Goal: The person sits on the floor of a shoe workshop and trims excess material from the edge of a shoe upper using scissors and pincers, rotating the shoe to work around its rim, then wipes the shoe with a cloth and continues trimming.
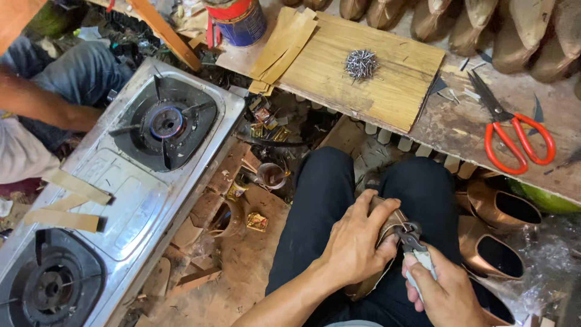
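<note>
Head view looked down on a cluttered shoemaking corner. Largest was the two-burner gas stove (121,181) at the left, one burner lit with a small blue flame (166,123) and tan strips (75,184) lying on its steel top. Across the upper right ran the bench (460,115), carrying a wooden board (387,79) with a heap of small nails (361,63) and red-handled scissors (514,136). Below its edge stood bronze-coloured shoes (502,209). Another person's arm (42,106) showed at the far left.

On the person's dark-trousered lap lay the shoe upper on its last (387,227). The left hand (357,242) was curled around it, fingers pressed over the top, thumb side toward the tool. The right hand (442,293) was closed around the pale handles of the lasting pliers (414,245), whose nose met the upper's edge just beside the left fingers.

Done well, I judged, this step wanted the left hand clamping the last firmly against the thigh, the pliers biting only the margin of the material, and an even pull without wrinkles. Fingers so near the nose risked a pinch, and the lit flame was close to loose scraps.
</note>
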